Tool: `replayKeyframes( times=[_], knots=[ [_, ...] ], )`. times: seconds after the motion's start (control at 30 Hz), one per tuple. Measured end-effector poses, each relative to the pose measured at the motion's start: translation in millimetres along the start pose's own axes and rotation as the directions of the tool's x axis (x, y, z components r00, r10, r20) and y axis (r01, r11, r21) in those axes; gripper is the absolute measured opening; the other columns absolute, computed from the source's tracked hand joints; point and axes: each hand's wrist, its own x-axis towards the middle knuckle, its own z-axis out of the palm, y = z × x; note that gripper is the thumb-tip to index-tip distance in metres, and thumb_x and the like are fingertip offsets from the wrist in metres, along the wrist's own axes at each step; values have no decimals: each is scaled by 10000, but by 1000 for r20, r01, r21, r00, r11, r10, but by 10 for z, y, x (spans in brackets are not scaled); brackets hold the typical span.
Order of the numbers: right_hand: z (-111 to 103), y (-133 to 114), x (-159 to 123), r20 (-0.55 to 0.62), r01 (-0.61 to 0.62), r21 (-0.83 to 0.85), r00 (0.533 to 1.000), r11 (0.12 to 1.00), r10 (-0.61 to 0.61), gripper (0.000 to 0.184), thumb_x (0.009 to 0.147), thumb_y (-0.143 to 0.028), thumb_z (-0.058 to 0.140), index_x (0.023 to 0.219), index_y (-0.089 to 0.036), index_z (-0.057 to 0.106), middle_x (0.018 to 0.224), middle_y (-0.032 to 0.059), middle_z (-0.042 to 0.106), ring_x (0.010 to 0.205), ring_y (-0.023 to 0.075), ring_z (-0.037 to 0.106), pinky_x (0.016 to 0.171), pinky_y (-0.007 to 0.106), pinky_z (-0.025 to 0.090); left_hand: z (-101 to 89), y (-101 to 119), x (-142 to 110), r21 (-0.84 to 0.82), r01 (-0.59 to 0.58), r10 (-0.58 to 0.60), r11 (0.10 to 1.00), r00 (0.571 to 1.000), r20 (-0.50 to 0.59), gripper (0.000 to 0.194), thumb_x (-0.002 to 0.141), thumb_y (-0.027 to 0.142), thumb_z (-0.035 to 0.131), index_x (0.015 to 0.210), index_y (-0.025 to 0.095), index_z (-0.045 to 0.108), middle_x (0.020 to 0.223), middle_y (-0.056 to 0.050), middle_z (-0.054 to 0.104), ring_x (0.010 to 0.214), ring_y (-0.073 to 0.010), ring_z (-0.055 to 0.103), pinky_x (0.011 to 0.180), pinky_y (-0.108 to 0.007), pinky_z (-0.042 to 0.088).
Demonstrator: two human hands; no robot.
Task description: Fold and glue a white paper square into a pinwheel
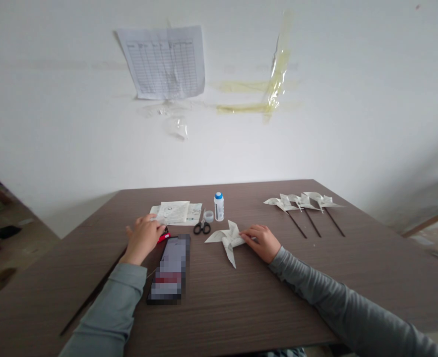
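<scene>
My left hand [144,237] rests on the brown table [241,297] with its fingers curled over a small red object [163,237], just in front of a stack of printed papers [176,212]. My right hand [261,241] lies with its fingers on the edge of a white paper pinwheel head [226,240] that lies flat on the table. A thin dark stick [92,292] runs along the table under my left forearm.
A phone [170,270] lies between my arms. Black scissors [202,227], a small cap [209,216] and a white glue bottle with a blue cap [219,206] stand behind the pinwheel. Three finished pinwheels on dark sticks [304,208] lie at the right. A printed sheet [164,62] hangs on the wall.
</scene>
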Motion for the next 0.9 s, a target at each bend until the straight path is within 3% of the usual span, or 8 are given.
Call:
replayKeyframes(
  times=[0.17, 0.43, 0.6, 0.7, 0.9],
  knots=[
    [7, 9, -4, 8, 3, -2, 1000, 1000, -3, 227, 1253, -297, 792, 1243, -297, 1019, 1111, 89, 992, 1076, 308, 947, 1070, 445, 720, -5, -4, -4, -13, 1, -1, 1000, 1000, 19, 518, 1230, 369, 544, 1108, 310, 1044, 1913, -157, 740, 1747, -540, 639, 1404, -931, 551],
    [17, 22, -1, -5, 10, 6, 1000, 1000, -10, 233, 1256, -305, 787, 1212, -302, 1016, 1133, 86, 998, 1086, 310, 950, 1055, 447, 731, -27, -60, -11, -74, 15, -15, 997, 1000, -8, 339, 1175, 322, 701, 1081, 347, 1025, 1858, -121, 793, 1718, -537, 638, 1403, -949, 542],
    [11, 22, -4, 5, 5, 11, 1000, 1000, -5, 252, 1260, -310, 775, 1201, -304, 1021, 1144, 95, 999, 1093, 315, 946, 1058, 447, 730, 24, -106, -45, -58, -14, 13, 998, 1000, -22, 203, 1141, 304, 818, 1148, 327, 1020, 1860, -120, 799, 1737, -545, 581, 1428, -1014, 437],
    [11, 20, -3, 16, -2, 13, 1000, 1000, 2, 254, 1257, -300, 771, 1217, -292, 1022, 1136, 101, 997, 1092, 319, 946, 1062, 456, 729, 52, -112, -48, -56, -22, 20, 998, 999, -27, 210, 1141, 265, 827, 1175, 319, 1027, 1874, -130, 791, 1775, -553, 555, 1444, -1039, 389],
    [0, 14, 5, 23, -1, 8, 1000, 1000, 1, 245, 1248, -285, 782, 1225, -294, 1025, 1142, 105, 997, 1093, 323, 951, 1068, 464, 737, 10, -92, -31, -54, -19, 19, 998, 1000, 2, 298, 1174, 309, 782, 1018, 348, 1033, 1868, -111, 797, 1800, -551, 555, 1473, -1031, 366]
  ],
)
